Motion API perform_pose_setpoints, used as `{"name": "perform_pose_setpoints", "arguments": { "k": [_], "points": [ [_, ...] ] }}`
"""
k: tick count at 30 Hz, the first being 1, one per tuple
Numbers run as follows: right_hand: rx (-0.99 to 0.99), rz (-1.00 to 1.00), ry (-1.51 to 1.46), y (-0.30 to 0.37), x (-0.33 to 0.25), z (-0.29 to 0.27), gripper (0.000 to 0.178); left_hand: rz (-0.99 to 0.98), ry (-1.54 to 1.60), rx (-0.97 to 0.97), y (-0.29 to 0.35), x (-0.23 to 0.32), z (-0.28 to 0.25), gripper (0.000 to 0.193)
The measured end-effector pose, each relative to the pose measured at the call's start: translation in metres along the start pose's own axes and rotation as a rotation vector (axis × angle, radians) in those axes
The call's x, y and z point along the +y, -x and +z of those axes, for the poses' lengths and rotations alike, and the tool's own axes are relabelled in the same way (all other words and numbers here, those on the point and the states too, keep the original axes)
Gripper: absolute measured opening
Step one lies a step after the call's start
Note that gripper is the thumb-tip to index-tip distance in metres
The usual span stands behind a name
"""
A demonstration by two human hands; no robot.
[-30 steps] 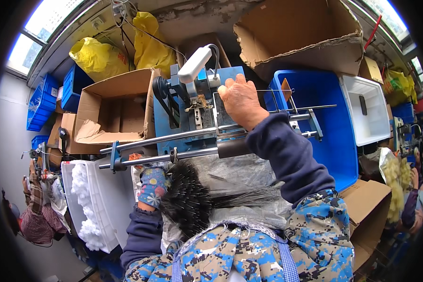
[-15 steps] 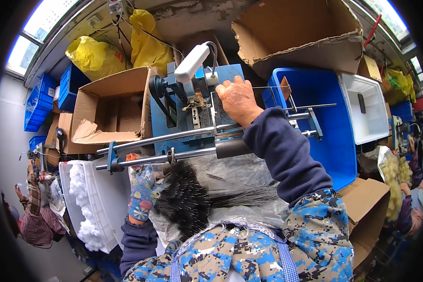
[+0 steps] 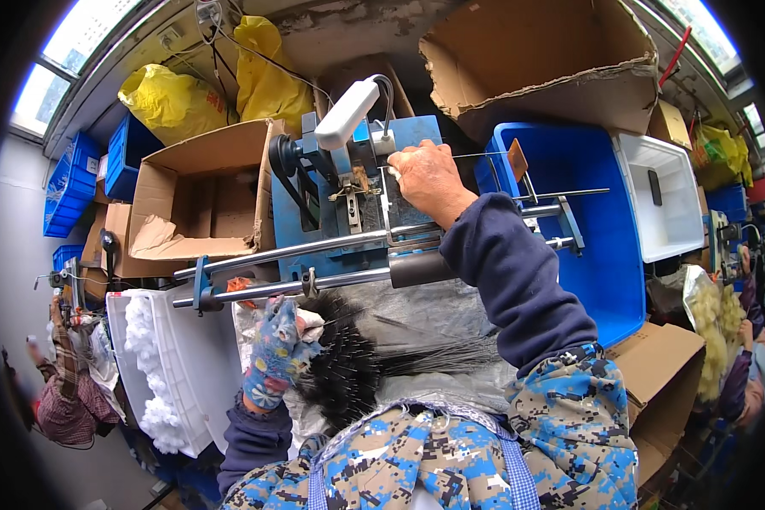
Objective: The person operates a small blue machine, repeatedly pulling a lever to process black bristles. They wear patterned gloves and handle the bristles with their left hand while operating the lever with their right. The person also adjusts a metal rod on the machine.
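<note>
My right hand point(image 3: 433, 180), bare, is over the blue bench machine point(image 3: 416, 132), its fingers closed together on a thin metal wire point(image 3: 476, 155) that runs out to the right toward a small orange-brown plate point(image 3: 517, 159). My left hand point(image 3: 276, 344), in a flower-patterned blue glove with bare fingertips showing, is closed in a pinch beside a heap of black-bristled wire brushes point(image 3: 344, 374). What its fingers hold is too fine to make out. The brushes' thin wire stems point(image 3: 442, 357) point right across a grey sheet point(image 3: 425, 310). Two steel rods point(image 3: 331, 279) cross the machine's front.
A cardboard box point(image 3: 153, 242) is left of the machine, a blue tub point(image 3: 616, 280) and white bin point(image 3: 676, 204) right. Near my left arm stands a white crate point(image 3: 187, 374) with fluffy white pieces. Yellow bags point(image 3: 174, 106) lie behind. Other people work at both sides.
My left hand has moved slightly right and its fingers have closed by the bristles. My right hand's fingers have drawn together and tipped downward at the machine.
</note>
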State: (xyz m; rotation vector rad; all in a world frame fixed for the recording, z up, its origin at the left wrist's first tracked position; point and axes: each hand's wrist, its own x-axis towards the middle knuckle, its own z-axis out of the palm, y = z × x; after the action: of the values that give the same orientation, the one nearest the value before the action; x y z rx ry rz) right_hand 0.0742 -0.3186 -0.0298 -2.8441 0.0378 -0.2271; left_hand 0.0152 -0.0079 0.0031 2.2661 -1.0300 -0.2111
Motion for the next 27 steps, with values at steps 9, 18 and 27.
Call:
{"name": "perform_pose_setpoints", "arguments": {
  "k": [9,18,27],
  "points": [
    [-0.02,0.09,0.04,0.059,0.003,-0.023,0.055,-0.056,0.061,0.052,0.01,-0.005,0.0,0.023],
    [-0.01,0.156,0.0,0.051,-0.017,-0.014,0.055,0.085,0.086,0.069,-0.012,0.02,0.003,0.02],
    [0.081,0.084,-0.005,0.03,-0.076,0.009,0.061,0.063,0.02,0.086,0.001,0.019,-0.006,0.019]
  ]
}}
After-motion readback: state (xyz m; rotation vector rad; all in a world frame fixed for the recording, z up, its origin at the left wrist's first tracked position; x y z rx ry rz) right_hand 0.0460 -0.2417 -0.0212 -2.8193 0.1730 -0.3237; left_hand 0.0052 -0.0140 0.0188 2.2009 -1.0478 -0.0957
